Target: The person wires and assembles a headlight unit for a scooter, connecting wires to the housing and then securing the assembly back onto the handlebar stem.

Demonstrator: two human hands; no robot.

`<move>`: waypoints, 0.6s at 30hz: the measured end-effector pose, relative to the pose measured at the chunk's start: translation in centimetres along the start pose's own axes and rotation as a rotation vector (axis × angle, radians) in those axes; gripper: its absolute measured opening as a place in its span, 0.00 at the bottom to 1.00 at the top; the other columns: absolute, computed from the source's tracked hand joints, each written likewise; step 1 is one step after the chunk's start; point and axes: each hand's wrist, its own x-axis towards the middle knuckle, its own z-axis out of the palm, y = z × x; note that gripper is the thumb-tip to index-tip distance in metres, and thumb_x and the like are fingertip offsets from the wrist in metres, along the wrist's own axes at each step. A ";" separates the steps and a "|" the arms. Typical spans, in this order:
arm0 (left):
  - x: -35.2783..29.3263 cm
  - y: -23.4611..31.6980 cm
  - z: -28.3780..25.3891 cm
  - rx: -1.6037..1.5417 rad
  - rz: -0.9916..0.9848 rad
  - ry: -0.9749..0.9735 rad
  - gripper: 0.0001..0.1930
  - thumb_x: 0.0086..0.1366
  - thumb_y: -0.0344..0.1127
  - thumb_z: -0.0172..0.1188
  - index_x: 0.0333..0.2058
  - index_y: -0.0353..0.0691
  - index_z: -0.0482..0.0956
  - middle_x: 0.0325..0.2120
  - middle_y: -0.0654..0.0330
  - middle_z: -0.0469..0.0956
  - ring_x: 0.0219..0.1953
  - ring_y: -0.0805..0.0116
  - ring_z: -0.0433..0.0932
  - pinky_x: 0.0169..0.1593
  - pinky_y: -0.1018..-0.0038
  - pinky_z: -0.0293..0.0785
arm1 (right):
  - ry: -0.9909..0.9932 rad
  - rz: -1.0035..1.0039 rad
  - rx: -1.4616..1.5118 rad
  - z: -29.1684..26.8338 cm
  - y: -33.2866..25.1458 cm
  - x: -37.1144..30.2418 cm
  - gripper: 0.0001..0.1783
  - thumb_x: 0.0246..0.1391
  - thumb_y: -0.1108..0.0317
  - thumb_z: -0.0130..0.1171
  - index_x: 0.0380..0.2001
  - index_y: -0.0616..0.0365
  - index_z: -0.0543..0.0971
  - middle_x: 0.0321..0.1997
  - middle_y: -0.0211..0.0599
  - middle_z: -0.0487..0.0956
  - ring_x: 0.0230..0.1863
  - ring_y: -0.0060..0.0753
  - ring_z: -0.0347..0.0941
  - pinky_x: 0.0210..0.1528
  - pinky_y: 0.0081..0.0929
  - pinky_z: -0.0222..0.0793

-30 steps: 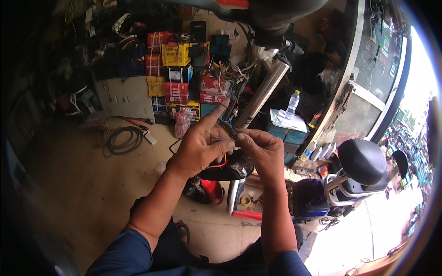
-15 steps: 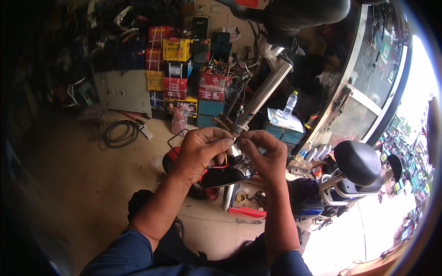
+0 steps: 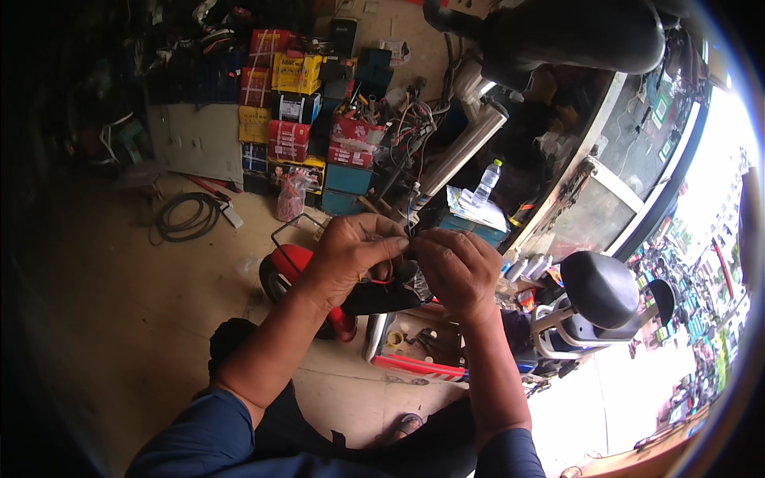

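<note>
My left hand (image 3: 356, 253) and my right hand (image 3: 460, 267) meet in front of me, thumbs and fingertips pinched together. Thin wires pass between the fingertips; the exact spot they grip is small and dark. A short piece of red wire (image 3: 381, 280) shows under the left fingers. Just above the fingertips, a blue wire (image 3: 409, 215) comes down from the bare metal column (image 3: 462, 155) of a scooter. Below the hands are a black scooter part (image 3: 374, 299) and a red fender (image 3: 293, 259) over a wheel.
A large black seat (image 3: 586, 36) overhangs at the top right. Stacked battery boxes (image 3: 288, 142) stand at the back. A water bottle (image 3: 487, 183) rests on papers beside the column. A coiled black cable (image 3: 187, 219) lies on the floor at left; another scooter's backrest (image 3: 599, 288) is at right.
The view has shifted, with the background sliding slightly left. My right hand has turned so more of its back shows, and the yellow wire by the left hand no longer shows.
</note>
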 end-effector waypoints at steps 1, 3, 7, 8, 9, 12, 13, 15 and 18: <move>0.1 0.0 0.1 -0.003 -0.004 -0.006 0.06 0.67 0.29 0.70 0.41 0.34 0.85 0.28 0.62 0.84 0.23 0.79 0.77 0.27 0.84 0.71 | -0.001 -0.009 -0.013 -0.1 0.1 -0.1 0.14 0.43 0.77 0.73 0.36 0.53 0.85 0.40 0.32 0.86 0.37 0.35 0.85 0.36 0.30 0.81; 0.2 0.0 0.3 -0.002 -0.013 -0.010 0.07 0.67 0.29 0.70 0.41 0.34 0.85 0.28 0.62 0.84 0.23 0.79 0.78 0.27 0.84 0.71 | 0.002 -0.027 -0.032 0.0 0.3 -0.3 0.15 0.41 0.75 0.72 0.36 0.52 0.86 0.42 0.30 0.85 0.40 0.35 0.85 0.36 0.31 0.81; 0.6 -0.5 0.3 0.005 -0.002 -0.008 0.07 0.67 0.29 0.71 0.41 0.34 0.85 0.28 0.63 0.84 0.23 0.79 0.78 0.27 0.84 0.72 | -0.032 -0.108 -0.110 -0.2 0.5 -0.6 0.12 0.42 0.74 0.72 0.34 0.53 0.86 0.47 0.31 0.85 0.45 0.34 0.84 0.38 0.31 0.80; 0.6 -0.5 0.4 0.011 -0.001 -0.009 0.08 0.66 0.29 0.71 0.42 0.34 0.85 0.28 0.63 0.84 0.23 0.79 0.78 0.27 0.84 0.72 | -0.031 -0.134 -0.130 -0.1 0.7 -0.9 0.11 0.42 0.74 0.72 0.34 0.53 0.86 0.48 0.31 0.85 0.47 0.34 0.84 0.38 0.31 0.80; 0.7 -0.6 0.4 0.016 0.000 -0.010 0.08 0.66 0.28 0.71 0.42 0.34 0.85 0.29 0.64 0.84 0.23 0.80 0.78 0.27 0.84 0.72 | -0.031 -0.159 -0.150 0.0 0.8 -1.1 0.11 0.43 0.74 0.72 0.33 0.54 0.86 0.49 0.31 0.85 0.48 0.34 0.84 0.39 0.31 0.80; 0.8 -0.8 0.4 0.031 -0.005 -0.007 0.08 0.67 0.29 0.71 0.42 0.34 0.85 0.29 0.63 0.85 0.23 0.80 0.79 0.27 0.84 0.72 | -0.052 -0.189 -0.133 -0.1 0.9 -1.1 0.10 0.44 0.73 0.71 0.34 0.54 0.86 0.50 0.32 0.85 0.48 0.34 0.84 0.39 0.30 0.80; 0.8 -0.9 0.4 0.035 -0.011 -0.005 0.08 0.67 0.28 0.71 0.42 0.34 0.85 0.29 0.63 0.85 0.23 0.80 0.79 0.27 0.84 0.72 | -0.065 -0.193 -0.120 -0.1 1.0 -1.2 0.10 0.44 0.73 0.71 0.34 0.54 0.86 0.51 0.32 0.85 0.48 0.35 0.84 0.39 0.30 0.80; 1.0 -1.1 0.4 0.043 -0.026 -0.001 0.08 0.67 0.28 0.70 0.43 0.33 0.86 0.30 0.63 0.85 0.23 0.80 0.79 0.27 0.84 0.72 | -0.093 -0.197 -0.095 -0.2 1.3 -1.4 0.11 0.44 0.73 0.71 0.34 0.55 0.86 0.51 0.32 0.85 0.47 0.35 0.84 0.39 0.30 0.80; 1.3 -1.1 0.7 0.041 -0.026 -0.007 0.08 0.68 0.28 0.69 0.43 0.33 0.85 0.30 0.64 0.85 0.23 0.81 0.78 0.27 0.84 0.72 | -0.093 -0.160 -0.113 -0.2 1.5 -1.6 0.11 0.44 0.73 0.70 0.36 0.55 0.86 0.49 0.33 0.85 0.47 0.35 0.84 0.39 0.30 0.81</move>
